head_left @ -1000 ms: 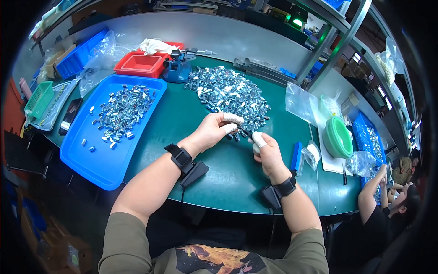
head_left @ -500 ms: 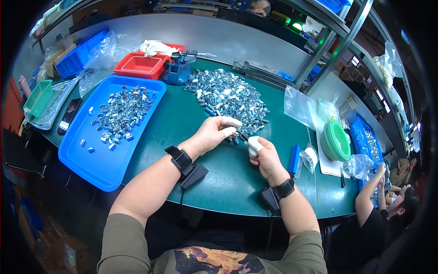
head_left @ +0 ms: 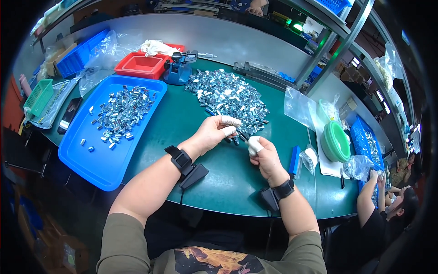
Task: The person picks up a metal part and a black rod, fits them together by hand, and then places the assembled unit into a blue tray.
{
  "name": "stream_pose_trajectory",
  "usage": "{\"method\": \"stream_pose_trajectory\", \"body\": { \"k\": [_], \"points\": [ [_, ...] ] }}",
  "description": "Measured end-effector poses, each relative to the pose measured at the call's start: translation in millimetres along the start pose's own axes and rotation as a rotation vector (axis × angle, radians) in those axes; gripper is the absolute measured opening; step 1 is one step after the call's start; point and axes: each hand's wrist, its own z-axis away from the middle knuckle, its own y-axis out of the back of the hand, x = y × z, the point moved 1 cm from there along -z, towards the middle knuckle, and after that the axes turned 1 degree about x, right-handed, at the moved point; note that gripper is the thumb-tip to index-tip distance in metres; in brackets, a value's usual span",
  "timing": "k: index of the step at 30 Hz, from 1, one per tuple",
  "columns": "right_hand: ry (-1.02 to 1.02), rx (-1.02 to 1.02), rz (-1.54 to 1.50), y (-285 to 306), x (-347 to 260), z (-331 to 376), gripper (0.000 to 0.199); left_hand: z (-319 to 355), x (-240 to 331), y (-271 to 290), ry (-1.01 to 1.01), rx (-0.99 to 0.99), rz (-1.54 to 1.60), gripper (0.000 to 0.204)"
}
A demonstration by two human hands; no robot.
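Observation:
A heap of small shiny metal pieces [head_left: 230,93] lies on the green tabletop [head_left: 219,182], just beyond my hands. My left hand [head_left: 213,133], with white covers on its fingertips, is closed in a pinch at the heap's near edge; what sits between its fingertips is too small to make out. From the right, my right hand [head_left: 265,159], also with white-covered fingertips, pinches a thin dark rod [head_left: 245,136]. The rod's tip points at my left fingertips. On the left, a blue tray [head_left: 86,166] holds a smaller pile of similar metal pieces [head_left: 123,112].
Behind the tray are red bins [head_left: 141,65] and a blue stand with a micrometer [head_left: 179,68]. Green bowls [head_left: 335,141], a clear bag [head_left: 299,106] and a small blue box [head_left: 295,161] are to the right. A co-worker [head_left: 388,210] sits at far right beside another blue tray.
My hands keep nearly the same pose at the heap's near edge. At far right, the co-worker's arms have shifted lower over their tray.

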Motion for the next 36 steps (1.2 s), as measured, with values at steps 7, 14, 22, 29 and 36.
{"method": "stream_pose_trajectory", "body": {
  "k": [7,14,22,29,36],
  "points": [
    [0.051,0.039,0.025,-3,1,1,0.015,-1,-1,1,-0.001,0.01,0.01,0.021],
    [0.097,0.071,0.042,-11,0,2,0.014,-2,-3,2,-0.002,0.017,0.025,0.021],
    [0.165,0.143,0.152,-1,3,-1,0.014,-1,1,-1,0.064,0.001,0.153,0.025],
    [0.174,0.157,0.048,-17,1,3,0.015,0,-2,3,-0.019,0.009,0.124,0.029],
    [0.115,0.104,0.122,-9,5,0,0.015,-1,-3,2,-0.05,0.001,0.108,0.029]
  ]
}}
